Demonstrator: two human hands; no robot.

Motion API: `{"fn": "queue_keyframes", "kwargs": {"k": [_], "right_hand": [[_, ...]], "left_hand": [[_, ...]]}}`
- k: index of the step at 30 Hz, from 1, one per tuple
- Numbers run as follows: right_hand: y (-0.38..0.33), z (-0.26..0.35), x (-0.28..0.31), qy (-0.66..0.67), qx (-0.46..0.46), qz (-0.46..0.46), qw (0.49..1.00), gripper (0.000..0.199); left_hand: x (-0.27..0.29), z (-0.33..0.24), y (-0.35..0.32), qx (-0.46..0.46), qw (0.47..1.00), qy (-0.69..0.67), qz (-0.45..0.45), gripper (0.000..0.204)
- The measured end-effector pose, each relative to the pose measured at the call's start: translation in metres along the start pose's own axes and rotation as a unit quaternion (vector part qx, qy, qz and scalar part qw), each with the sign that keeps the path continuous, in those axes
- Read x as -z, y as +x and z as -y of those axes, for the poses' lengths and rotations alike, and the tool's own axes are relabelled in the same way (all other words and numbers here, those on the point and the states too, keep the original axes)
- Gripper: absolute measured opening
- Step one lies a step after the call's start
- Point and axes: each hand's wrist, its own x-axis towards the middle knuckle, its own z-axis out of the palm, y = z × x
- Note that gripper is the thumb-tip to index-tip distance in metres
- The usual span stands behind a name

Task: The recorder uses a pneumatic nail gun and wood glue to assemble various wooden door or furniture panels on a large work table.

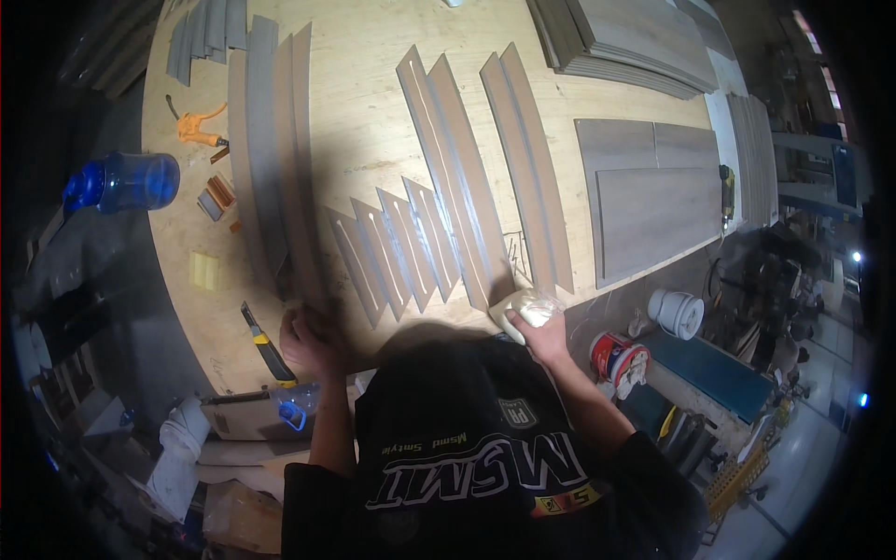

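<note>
While the left hand (313, 341) closes on the near end of the long grey strips (271, 149), they look stiff, thin and light, best held by the edges. Left of the strips stands a blue jar (126, 182), contents unclear. Right of them, the right hand (539, 329) grips a pale rag (525, 306).

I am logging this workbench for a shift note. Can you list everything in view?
workbench: one, pale plywood, centre.
long strips: several, grey, left, under the left hand.
pointed strips: about ten, grey, centre.
panels: three, grey, right.
stacked planks: one pile, grey, top right.
clamp: one, orange, top left.
bottle: one, blue, left edge.
knife: one, yellow and black, near edge.
cloth: one, pale, right hand.
left hand: on the strips.
right hand: grips the cloth.
</note>
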Motion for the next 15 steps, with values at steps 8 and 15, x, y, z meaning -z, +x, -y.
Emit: {"fn": "queue_keyframes", "kwargs": {"k": [8,15], "right_hand": [[0.084,0.059,0.014,0.223,0.048,-0.026,0.973,0.036],[0.232,0.153,-0.039,0.256,0.131,-0.099,0.953,0.044]], "left_hand": [[0.001,0.005,0.006,-0.007,0.999,0.033,0.01,0.046],[-0.003,0.005,-0.001,-0.011,0.998,0.062,-0.005,0.044]]}}
